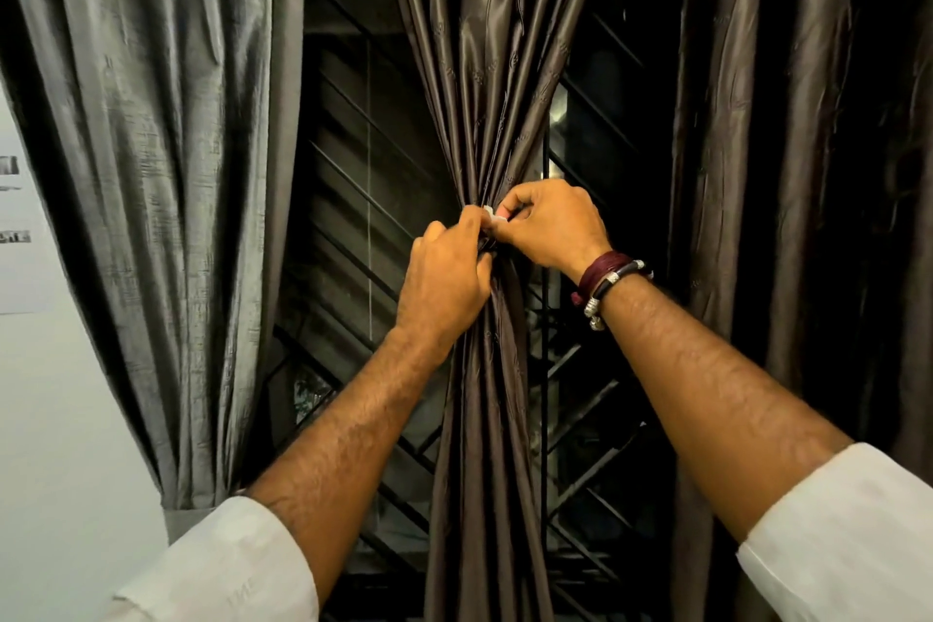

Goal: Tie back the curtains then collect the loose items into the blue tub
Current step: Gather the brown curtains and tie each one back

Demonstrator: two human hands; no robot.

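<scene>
We face a grey curtain (151, 167) at left, dark curtain (808, 167) at right, barred window (363, 217) between, our brown middle curtain (489, 66) bunched at centre, left hand (444, 278) gripping its waist, right hand (550, 225) pinching a small pale clip (492, 213) there, blue tub unseen

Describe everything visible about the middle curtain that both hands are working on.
The middle curtain is dark brown, glossy fabric with a faint woven pattern. It hangs before a barred window, gathered into a tight waist and fanning out above and below. The left hand grips the bunch; the right hand pinches something small and pale at it.
</scene>
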